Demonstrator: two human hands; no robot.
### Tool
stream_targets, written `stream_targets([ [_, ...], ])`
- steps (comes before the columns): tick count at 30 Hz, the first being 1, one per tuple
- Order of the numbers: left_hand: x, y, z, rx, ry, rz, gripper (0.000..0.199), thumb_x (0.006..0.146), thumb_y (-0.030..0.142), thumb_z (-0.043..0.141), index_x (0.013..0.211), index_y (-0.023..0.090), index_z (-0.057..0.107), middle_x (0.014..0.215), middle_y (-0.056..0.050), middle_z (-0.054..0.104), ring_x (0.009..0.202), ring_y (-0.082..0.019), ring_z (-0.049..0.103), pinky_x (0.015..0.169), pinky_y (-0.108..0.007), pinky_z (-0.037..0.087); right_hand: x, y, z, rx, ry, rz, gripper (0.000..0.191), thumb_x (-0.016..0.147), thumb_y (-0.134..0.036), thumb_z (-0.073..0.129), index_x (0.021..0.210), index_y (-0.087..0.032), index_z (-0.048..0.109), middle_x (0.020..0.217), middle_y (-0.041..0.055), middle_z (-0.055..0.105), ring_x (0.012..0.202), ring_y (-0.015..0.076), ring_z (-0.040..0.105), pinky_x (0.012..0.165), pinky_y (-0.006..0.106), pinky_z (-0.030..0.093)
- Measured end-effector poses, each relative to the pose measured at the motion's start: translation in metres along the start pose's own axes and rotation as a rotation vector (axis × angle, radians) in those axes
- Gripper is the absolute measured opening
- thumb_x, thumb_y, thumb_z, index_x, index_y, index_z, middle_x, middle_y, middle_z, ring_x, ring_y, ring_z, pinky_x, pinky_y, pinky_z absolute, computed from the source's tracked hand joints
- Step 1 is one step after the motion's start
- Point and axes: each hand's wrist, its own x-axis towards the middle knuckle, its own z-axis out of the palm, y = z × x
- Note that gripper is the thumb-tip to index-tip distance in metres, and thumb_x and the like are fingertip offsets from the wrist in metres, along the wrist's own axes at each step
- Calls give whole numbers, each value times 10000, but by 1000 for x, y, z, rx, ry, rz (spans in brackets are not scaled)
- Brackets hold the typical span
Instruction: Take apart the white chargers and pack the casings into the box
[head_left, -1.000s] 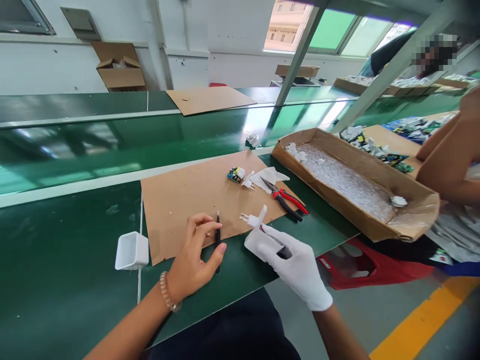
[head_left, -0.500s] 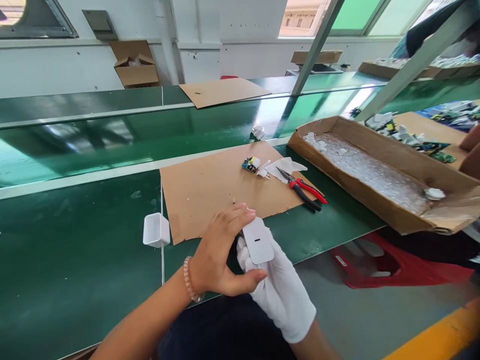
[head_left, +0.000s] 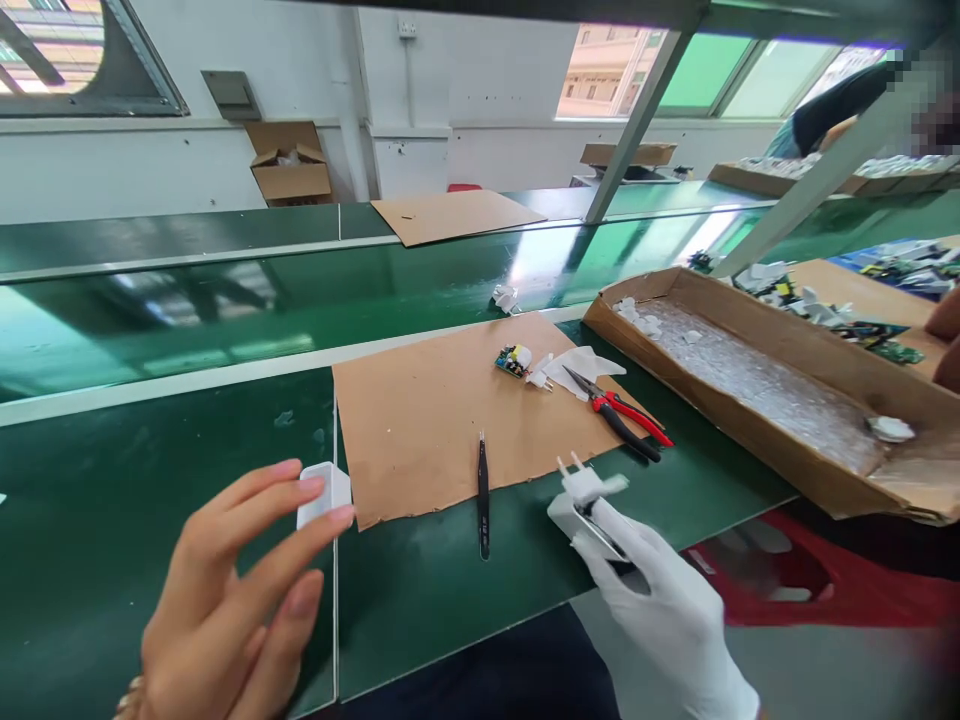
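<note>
My bare left hand is at the left, fingers spread and thumb apart. Its fingertips overlap a small white plastic housing on the green table; I cannot tell whether they press on it. My right hand, in a white glove, grips a white plug adapter above the table's front edge. Two prongs point up and away from it, and its far side is hidden by the fingers. Between the hands lie black tweezers, their tips over the cardboard sheet.
Red-and-black pliers, a small circuit board and white scraps lie on the cardboard's right side. A long cardboard tray stands to the right, near a red stool. Another person's hand shows at the right edge.
My hands have come apart. The left has let go of the white adapter and moved left to the housing; the right has carried the adapter rightward. The tweezers now show on the table.
</note>
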Motion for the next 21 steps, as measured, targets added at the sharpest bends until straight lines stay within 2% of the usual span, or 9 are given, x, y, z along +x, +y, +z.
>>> stream_targets([
  [2,-7,-28,-9,13,-114,-65,565,855,252,568,1384,429,481,1321,-22,525,1228,-338,507,1034,-544,437,13,2,-3,-79,-27,-44,457,860,-214,664,1290,-352,600,1133,1,707,876,184,717,772,278,598],
  [4,-12,-55,-8,-9,-289,-147,692,819,382,659,1452,351,381,1415,-71,480,1240,-358,516,1007,-534,479,40,-3,1,-61,-64,-50,405,862,-259,666,1258,-327,615,1132,-5,710,890,183,717,797,281,599],
  [6,-16,-76,3,-76,-468,-236,883,777,451,715,1506,309,238,1486,-117,419,1260,-352,524,974,-485,525,85,-14,15,-14,-48,-36,362,862,-301,665,1222,-289,633,1081,7,723,869,182,712,791,280,592],
  [8,-18,-88,17,-178,-565,-300,890,793,431,713,1503,288,197,1475,-140,438,1268,-328,532,981,-457,526,145,-28,43,-33,-47,-34,434,864,-308,645,1293,-265,598,994,19,729,810,179,695,782,297,577],
  [10,-19,-94,31,-259,-563,-349,740,817,377,696,1436,267,306,1379,-134,532,1229,-312,558,982,-458,518,208,-40,81,-61,-166,11,591,873,-283,618,1438,-245,447,930,12,724,774,166,672,787,309,557],
  [12,-19,-95,40,-299,-506,-396,573,815,363,694,1314,256,433,1256,-110,603,1112,-293,611,923,-437,537,263,-51,123,-57,-221,3,625,876,-226,622,1459,-195,401,876,12,710,797,148,661,821,295,544],
  [15,-19,-95,44,-323,-439,-442,439,805,385,689,1180,253,504,1107,-66,639,864,-226,644,764,-346,553,314,-66,171,-70,-283,-18,350,929,-312,605,1228,-132,580,937,44,681,830,145,655,807,326,554],
  [18,-18,-95,42,-336,-423,-447,422,763,351,698,1132,245,525,1031,-37,645,760,-190,623,687,-299,531,335,-80,189,-85,-305,-47,360,969,-432,529,1057,-99,631,1023,49,646,868,143,648,810,317,550],
  [21,-16,-93,36,-348,-432,-465,443,732,309,702,1136,241,535,1063,-42,642,820,-203,632,729,-306,530,341,-79,179,-107,-329,-54,334,962,-417,546,1083,-115,624,1047,58,645,900,154,641,825,338,551],
])
